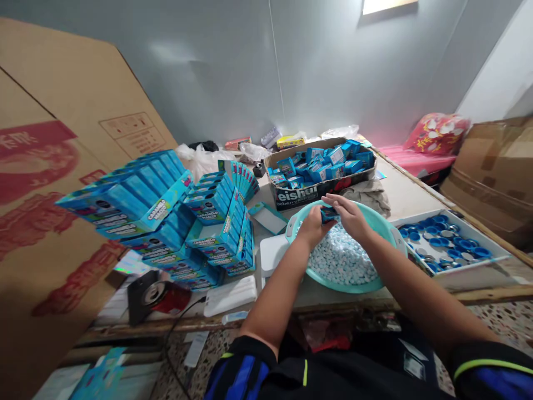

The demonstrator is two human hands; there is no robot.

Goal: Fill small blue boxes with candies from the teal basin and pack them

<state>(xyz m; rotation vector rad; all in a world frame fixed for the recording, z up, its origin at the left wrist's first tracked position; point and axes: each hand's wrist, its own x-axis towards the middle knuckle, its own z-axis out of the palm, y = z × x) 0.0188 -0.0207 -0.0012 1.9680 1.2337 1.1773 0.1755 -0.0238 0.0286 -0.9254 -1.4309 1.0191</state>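
Over the near-left part of a turquoise basin [366, 287], my left hand [311, 229] is closed around a small dark blue box [328, 214]. My right hand [352, 218] meets the same box from the other side, its fingers reaching over the top and far edge. Part of the box is hidden by the fingers. Below both hands, the basin holds a heap of small pale blue and white candies [339, 255]. Behind it stands a carton [300, 199] filled with similar small blue boxes [320, 166].
Stacked blue display boxes [216, 222] rise at the left beside a large cardboard box [62, 166]. A white tray [495, 258] of blue round caps [441, 241] lies at the right. A white power bank-like block [231, 296] and a red can [172, 297] sit near the front edge.
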